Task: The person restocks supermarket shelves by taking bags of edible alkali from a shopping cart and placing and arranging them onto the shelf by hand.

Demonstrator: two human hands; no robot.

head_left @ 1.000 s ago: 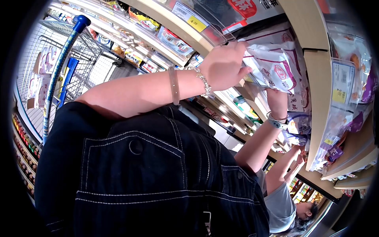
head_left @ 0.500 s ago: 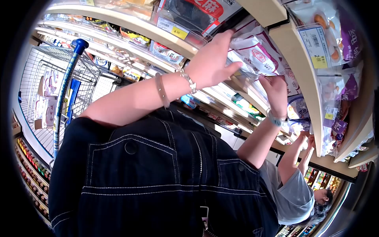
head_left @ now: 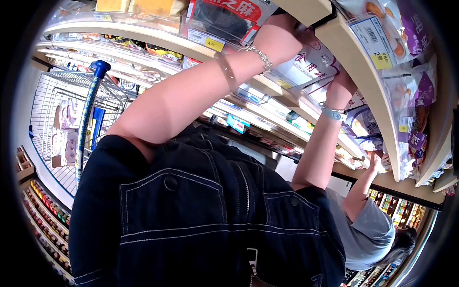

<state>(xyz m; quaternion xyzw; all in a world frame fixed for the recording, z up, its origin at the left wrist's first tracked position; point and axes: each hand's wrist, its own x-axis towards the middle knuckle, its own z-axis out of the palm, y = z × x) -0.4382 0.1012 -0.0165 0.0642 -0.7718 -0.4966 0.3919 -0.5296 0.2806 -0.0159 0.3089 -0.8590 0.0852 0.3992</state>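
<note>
A white bag with purple-red printing [head_left: 311, 67] lies among similar bags on the shelf in front of me. My left hand [head_left: 282, 37], with bracelets at the wrist, reaches deep in over the bag's far left end. Its fingers are lost in shadow at the shelf post. At the bag's right end, my right hand [head_left: 341, 91], below a pale blue wristband, holds the edge with its fingers drawn together. Left of the bags, a dark packet with a red label [head_left: 224, 21] stands behind a price tag [head_left: 206, 40].
A shopping cart [head_left: 95, 76] with boxed white bags [head_left: 64, 138] stands at left. To the right, a shelf upright [head_left: 363, 71] separates the bags from purple packets [head_left: 418, 28]. Another person in a grey shirt [head_left: 368, 234] reaches into the shelf at lower right.
Both hands have moved up and deeper into the shelf. The white bag, earlier raised between them, now lies farther in. The other person's arm has shifted slightly.
</note>
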